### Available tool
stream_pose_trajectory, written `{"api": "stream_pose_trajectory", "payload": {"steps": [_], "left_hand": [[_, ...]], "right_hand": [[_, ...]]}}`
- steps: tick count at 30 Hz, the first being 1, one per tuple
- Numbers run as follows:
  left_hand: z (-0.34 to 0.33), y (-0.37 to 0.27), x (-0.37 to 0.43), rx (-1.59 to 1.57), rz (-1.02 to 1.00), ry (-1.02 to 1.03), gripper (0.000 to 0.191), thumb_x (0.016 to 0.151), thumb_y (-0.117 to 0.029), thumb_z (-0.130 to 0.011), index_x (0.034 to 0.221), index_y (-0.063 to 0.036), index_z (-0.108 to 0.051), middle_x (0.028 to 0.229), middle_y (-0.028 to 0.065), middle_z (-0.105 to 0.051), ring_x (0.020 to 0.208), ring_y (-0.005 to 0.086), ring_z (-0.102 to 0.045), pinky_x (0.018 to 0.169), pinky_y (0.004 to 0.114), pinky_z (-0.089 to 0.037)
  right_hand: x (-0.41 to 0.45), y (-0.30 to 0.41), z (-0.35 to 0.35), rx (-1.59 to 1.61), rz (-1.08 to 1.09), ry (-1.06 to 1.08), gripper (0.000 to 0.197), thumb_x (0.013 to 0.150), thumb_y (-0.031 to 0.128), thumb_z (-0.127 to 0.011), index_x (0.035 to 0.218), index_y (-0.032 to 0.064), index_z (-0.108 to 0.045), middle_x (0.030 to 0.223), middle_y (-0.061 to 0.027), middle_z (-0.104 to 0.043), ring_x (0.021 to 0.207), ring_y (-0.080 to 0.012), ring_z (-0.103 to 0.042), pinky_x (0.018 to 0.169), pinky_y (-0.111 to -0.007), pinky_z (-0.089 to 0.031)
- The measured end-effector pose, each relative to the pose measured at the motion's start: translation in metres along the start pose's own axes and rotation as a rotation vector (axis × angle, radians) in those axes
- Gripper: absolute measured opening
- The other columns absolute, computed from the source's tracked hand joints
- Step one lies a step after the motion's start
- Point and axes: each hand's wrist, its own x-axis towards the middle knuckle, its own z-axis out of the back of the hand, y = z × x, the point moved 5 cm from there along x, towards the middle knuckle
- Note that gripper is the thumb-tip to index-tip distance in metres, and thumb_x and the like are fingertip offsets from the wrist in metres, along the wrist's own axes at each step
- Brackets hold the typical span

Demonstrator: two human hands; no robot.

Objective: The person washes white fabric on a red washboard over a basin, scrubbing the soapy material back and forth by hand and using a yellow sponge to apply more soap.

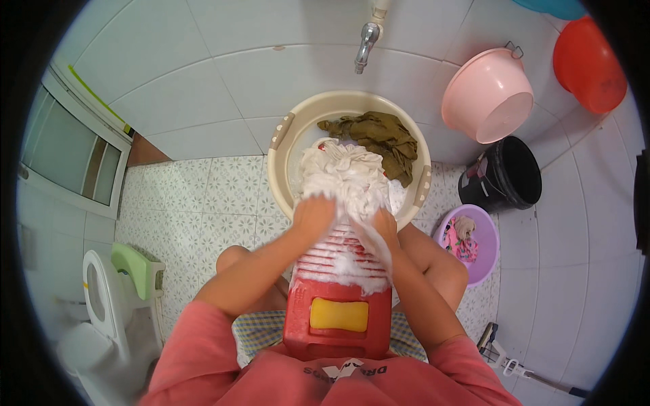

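Note:
A red plastic washboard point(337, 284) leans from my lap into a beige round basin point(278, 177), its ridges covered in suds. A yellow soap bar point(339, 314) lies in the recess at its near end. My left hand point(316, 215) and my right hand point(384, 226), both somewhat blurred, grip a soapy white cloth point(345, 170) at the board's upper part. One strip of the cloth runs down along the board's right edge. Beyond it, an olive-brown garment point(381, 134) lies wet in the basin. My fingertips are partly hidden by cloth and foam.
A chrome tap point(366, 45) juts from the tiled wall above the basin. To the right are a hanging pink bucket point(490, 96), a black bucket point(500, 175) and a purple basin point(487, 248) holding clothes. A green stool point(133, 269) and a white toilet point(101, 294) stand at the left.

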Motion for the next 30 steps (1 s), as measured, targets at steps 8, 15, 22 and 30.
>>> {"api": "stream_pose_trajectory", "payload": {"steps": [8, 15, 22, 30], "left_hand": [[-0.004, -0.018, -0.026, 0.01, -0.349, 0.105, 0.024, 0.083, -0.024, -0.048, 0.082, -0.003, -0.061, 0.075, 0.0166, -0.063, 0.072, 0.0311, -0.063, 0.065, 0.044, -0.05], [0.002, -0.007, 0.0, 0.054, -0.108, -0.049, 0.021, 0.082, -0.022, -0.052, 0.081, -0.0026, -0.061, 0.081, 0.0177, -0.063, 0.077, 0.0305, -0.063, 0.062, 0.042, -0.051], [-0.01, -0.017, -0.005, -0.019, -0.281, 0.051, 0.02, 0.079, -0.02, -0.053, 0.081, -0.0012, -0.059, 0.068, 0.0159, -0.062, 0.064, 0.0334, -0.063, 0.059, 0.045, -0.051], [-0.01, -0.002, 0.008, 0.011, -0.131, -0.132, 0.026, 0.082, -0.027, -0.052, 0.075, -0.003, -0.059, 0.069, 0.0179, -0.063, 0.063, 0.0322, -0.063, 0.058, 0.044, -0.051]], "right_hand": [[0.02, -0.069, -0.033, 0.008, 0.093, -0.025, 0.07, 0.073, 0.04, -0.064, 0.124, -0.0036, -0.043, 0.086, -0.0218, -0.064, 0.082, -0.0354, -0.063, 0.072, -0.04, -0.049], [-0.017, 0.017, 0.012, 0.228, -0.012, -0.092, 0.068, 0.074, 0.027, -0.065, 0.123, -0.0095, -0.035, 0.083, -0.019, -0.064, 0.075, -0.0328, -0.062, 0.068, -0.039, -0.048], [-0.026, 0.023, 0.024, 0.251, 0.004, -0.16, 0.071, 0.075, 0.022, -0.064, 0.125, -0.0119, -0.028, 0.082, -0.0229, -0.062, 0.077, -0.0364, -0.061, 0.069, -0.041, -0.047], [-0.023, 0.014, 0.019, 0.191, 0.052, -0.158, 0.068, 0.07, 0.028, -0.066, 0.123, -0.0061, -0.04, 0.104, -0.0268, -0.058, 0.099, -0.0408, -0.054, 0.084, -0.043, -0.044]]}}
